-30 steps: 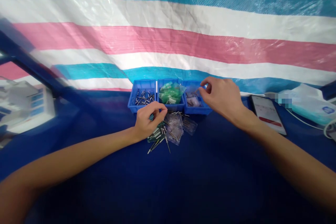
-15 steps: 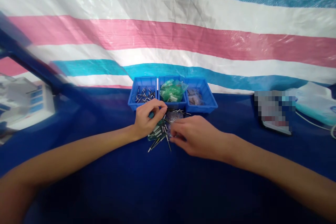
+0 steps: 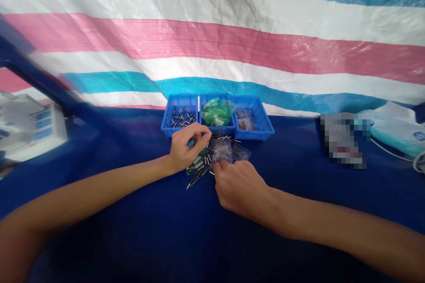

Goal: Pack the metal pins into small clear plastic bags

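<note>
In front of three blue bins lies a mixed pile of metal blind rivets (image 3: 197, 179), green packets (image 3: 199, 166) and a clear plastic bag (image 3: 222, 149). My left hand (image 3: 187, 147) rests at the pile's left side, thumb and forefinger pinched together; whatever they hold, if anything, is hidden. Over the pile's right front edge, my right hand (image 3: 241, 185) has its fingers curled down, fingertips beside the clear bag. Its palm side faces away, so I cannot see what those fingers grip.
Behind the pile stand the left bin (image 3: 166, 117) with loose rivets, the middle bin (image 3: 217, 131) with a green bag (image 3: 217, 112), and the right bin (image 3: 265, 126) with clear bags. A blurred dark object (image 3: 343, 143) and a soft pack (image 3: 395, 130) lie right; a white device (image 3: 40, 128) stands left.
My right hand has turned knuckles-up and shifted slightly down, showing more of the clear bag. My left hand keeps its pinch in nearly the same spot.
</note>
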### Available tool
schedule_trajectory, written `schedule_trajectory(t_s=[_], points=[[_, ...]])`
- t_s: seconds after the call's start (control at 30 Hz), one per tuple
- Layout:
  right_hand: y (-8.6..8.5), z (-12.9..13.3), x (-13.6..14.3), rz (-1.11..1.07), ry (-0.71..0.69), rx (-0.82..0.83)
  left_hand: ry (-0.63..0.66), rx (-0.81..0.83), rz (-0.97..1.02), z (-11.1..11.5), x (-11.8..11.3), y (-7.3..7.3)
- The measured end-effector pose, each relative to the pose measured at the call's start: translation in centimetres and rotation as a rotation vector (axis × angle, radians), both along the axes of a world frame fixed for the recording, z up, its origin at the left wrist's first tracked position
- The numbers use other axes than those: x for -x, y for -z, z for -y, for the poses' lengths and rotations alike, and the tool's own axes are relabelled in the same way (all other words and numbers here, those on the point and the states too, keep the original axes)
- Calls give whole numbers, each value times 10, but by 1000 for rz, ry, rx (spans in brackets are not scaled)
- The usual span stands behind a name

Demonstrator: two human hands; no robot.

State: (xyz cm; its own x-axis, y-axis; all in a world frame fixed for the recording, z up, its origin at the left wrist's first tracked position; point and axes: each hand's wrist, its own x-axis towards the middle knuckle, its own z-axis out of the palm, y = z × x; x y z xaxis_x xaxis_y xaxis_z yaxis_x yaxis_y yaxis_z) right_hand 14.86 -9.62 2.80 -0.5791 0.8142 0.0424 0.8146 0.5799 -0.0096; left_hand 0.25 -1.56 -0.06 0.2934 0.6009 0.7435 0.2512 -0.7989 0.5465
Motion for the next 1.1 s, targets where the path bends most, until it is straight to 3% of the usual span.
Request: schedule_trajectory(t_s=[0.13, 0.3, 0.37, 0.57, 0.73, 0.87, 1.1], points=[[-4, -15, -8, -233, 81, -51, 1, 14, 1, 2, 0, -2], [5, -46, -21, -1092, 126, 133, 11, 43, 15, 0, 2, 0], [12, -50, -24, -1267, 128, 154, 11, 33, 43, -1, 2, 2], [30, -43, -24, -1222, 23, 29, 26, 36, 43, -2, 2, 4], [33, -43, -24, -1135, 43, -136, 25, -29, -78, 0, -1, -2], [33, -46, -25, -1117, 56, -171, 21, -108, -145, -1, -2, -4], [33, -47, -24, -1129, 100, -143, 34, -108, -185, -2, -3, -3]])
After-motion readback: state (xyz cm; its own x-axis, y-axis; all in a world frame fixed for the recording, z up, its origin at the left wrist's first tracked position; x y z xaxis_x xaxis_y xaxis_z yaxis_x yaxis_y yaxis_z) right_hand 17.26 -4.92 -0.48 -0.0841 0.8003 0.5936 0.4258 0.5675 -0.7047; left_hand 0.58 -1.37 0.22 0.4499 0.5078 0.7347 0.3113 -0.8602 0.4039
